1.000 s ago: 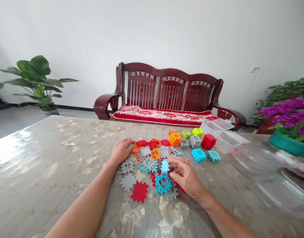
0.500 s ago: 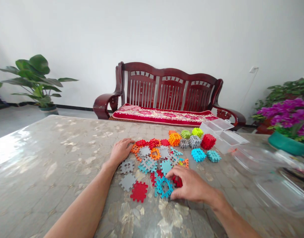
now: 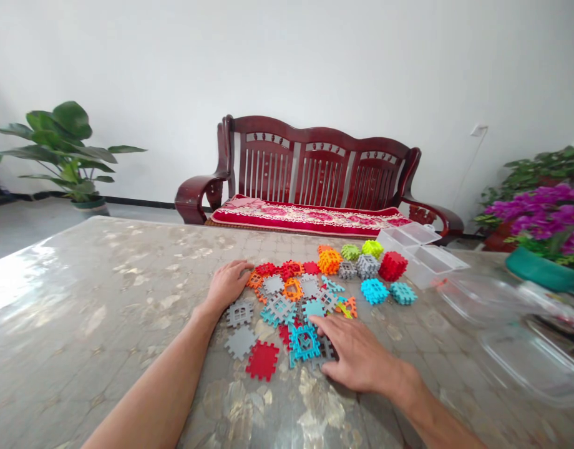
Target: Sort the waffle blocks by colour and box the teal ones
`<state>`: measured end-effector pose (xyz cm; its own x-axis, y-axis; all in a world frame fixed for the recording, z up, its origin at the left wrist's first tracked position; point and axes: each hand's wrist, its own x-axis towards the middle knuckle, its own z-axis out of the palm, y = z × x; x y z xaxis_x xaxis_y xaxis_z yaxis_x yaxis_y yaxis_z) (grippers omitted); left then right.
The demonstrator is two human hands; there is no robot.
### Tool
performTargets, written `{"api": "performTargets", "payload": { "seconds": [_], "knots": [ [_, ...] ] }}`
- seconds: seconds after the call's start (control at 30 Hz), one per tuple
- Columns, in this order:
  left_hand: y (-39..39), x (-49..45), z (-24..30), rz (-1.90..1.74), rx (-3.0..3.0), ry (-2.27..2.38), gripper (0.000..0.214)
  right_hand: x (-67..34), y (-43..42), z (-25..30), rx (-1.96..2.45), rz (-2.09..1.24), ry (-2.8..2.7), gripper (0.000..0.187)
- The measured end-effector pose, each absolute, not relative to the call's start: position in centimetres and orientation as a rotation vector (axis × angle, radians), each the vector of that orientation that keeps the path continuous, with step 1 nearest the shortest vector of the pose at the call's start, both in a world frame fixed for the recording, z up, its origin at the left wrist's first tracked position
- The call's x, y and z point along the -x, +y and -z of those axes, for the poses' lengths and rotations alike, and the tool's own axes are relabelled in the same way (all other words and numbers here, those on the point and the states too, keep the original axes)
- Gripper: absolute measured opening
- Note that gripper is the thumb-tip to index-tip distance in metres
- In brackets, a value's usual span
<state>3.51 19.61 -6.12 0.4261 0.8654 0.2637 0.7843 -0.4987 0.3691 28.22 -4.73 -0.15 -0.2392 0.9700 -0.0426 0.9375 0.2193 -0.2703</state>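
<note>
Where the right hand (image 3: pixel 355 354) curves, a plain turquoise tile (image 3: pixel 314 308) lies.

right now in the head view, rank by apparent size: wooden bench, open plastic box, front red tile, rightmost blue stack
Largest first:
1. wooden bench
2. open plastic box
3. front red tile
4. rightmost blue stack

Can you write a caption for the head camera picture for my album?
Right hand near a blue frame piece, left hand by orange pieces, a red stack farther back.
</note>
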Motion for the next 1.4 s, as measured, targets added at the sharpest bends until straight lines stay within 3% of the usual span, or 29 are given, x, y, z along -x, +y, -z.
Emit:
{"api": "performTargets", "payload": {
  "seconds": [0.37,0.63,0.83,1.03,1.4],
  "knots": [
    [19.5,-3.5,5.9,-0.616,-2.477,1.470,0.039,-29.7,-4.8,-1.8,1.859,-0.096,-2.182,0.082],
    [19.8,-3.3,6.3,-0.640,-2.481,1.464,0.039,-33.6,-2.2,0.1,1.833,-0.020,-1.988,0.068],
    [19.8,-3.3,6.3,-0.634,-2.489,1.447,0.040,-33.0,-2.1,1.6,2.097,-0.057,-1.699,0.049],
    [19.9,-3.3,6.4,-0.613,-2.490,1.450,0.042,-30.8,-1.8,1.9,2.189,0.018,-1.721,0.062],
    [20.1,-3.3,6.8,-0.677,-2.484,1.449,0.040,-30.5,-1.7,2.6,2.161,0.072,-1.738,0.061]
  ]
}}
